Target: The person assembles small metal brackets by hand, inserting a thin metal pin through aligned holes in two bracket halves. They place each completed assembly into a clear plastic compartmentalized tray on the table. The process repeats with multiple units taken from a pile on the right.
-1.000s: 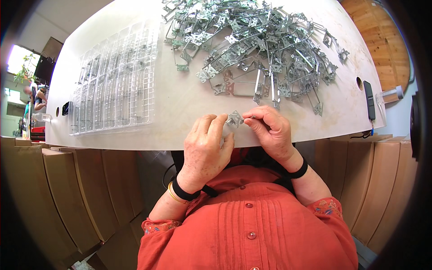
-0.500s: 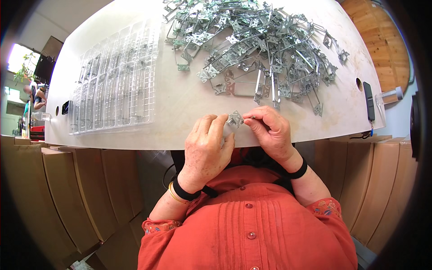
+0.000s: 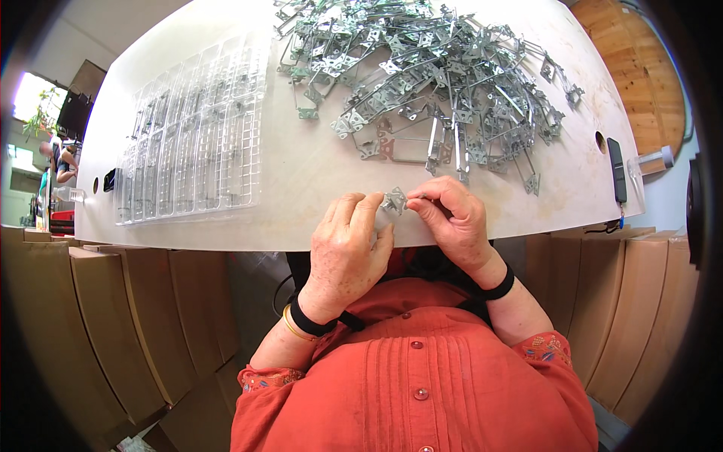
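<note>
Two hands: We see the left hand (image 3: pixel 346 245) and the right hand (image 3: pixel 461 230) facing each other over the near edge of the table (image 3: pixel 301 181).
Metal bracket: The small metal bracket (image 3: pixel 395 200) is between the two hands; we cannot tell whether it touches the table.
Left fingers: The index fingertip meets the bracket's left side, the thumb apart and nearer; any clamping behind is hidden from us.
Right fingers: Thumb and index are pinched together at the bracket's right side, apparently on a small part (image 3: pixel 424 197) too tiny for us to identify.
Slip risk: We judge that a loose pinch could drop the small part, perhaps over the near edge.
Twist risk: Uneven pressure from the right could turn the bracket if the left hold is slight.
Pile: The tangled metal pieces (image 3: pixel 444 75) lie on the far side; a dropped bracket could roll toward none of them easily, we think.
Since half a second ago: The left hand and bracket sit very slightly farther right; the right pinch looks unchanged.
</note>
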### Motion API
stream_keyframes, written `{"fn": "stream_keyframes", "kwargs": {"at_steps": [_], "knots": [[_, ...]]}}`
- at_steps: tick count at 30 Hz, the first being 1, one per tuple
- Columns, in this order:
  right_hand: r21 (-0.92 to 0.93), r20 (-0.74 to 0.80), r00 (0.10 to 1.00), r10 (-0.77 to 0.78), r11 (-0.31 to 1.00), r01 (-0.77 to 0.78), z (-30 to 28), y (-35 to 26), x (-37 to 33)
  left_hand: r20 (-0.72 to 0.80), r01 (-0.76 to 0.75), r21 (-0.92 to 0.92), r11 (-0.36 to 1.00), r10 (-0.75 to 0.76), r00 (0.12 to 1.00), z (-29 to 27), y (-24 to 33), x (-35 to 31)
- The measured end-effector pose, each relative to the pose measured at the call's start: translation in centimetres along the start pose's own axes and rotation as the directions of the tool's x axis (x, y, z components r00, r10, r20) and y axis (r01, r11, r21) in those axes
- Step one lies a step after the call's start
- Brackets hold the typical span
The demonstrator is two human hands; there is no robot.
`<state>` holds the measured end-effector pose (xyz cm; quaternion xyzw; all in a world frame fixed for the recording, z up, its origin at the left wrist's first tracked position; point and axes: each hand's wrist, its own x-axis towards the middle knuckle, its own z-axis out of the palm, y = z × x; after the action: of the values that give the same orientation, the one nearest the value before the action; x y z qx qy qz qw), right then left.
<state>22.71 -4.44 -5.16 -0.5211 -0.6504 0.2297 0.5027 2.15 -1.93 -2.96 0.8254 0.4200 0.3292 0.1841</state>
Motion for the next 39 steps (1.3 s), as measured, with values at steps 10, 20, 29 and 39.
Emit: {"fn": "stream_keyframes", "kwargs": {"at_steps": [10, 20, 29, 39], "knots": [[0.007, 0.019, 1.0, 0.0, 1.0, 0.0, -0.06, 0.3, -0.12, -0.002, -0.007, -0.004, 1.0, 0.007, 1.0, 0.0, -0.05, 0.0], [0.023, 0.038, 0.999, 0.026, 0.999, -0.027, -0.17, 0.28, -0.19, 0.011, -0.004, -0.001, 1.0, 0.004, 1.0, 0.0, -0.06, 0.05], [0.147, 0.049, 0.998, 0.027, 0.988, -0.034, 0.08, 0.71, -0.26, 0.024, -0.017, 0.015, 1.0, 0.017, 1.0, -0.36, -0.04, 0.19], [0.271, 0.089, 0.995, 0.043, 0.96, -0.066, -0.31, 0.75, -0.39, 0.053, -0.078, 0.163, 0.983, 0.07, 0.996, -0.07, 0.18, 0.54]]}}
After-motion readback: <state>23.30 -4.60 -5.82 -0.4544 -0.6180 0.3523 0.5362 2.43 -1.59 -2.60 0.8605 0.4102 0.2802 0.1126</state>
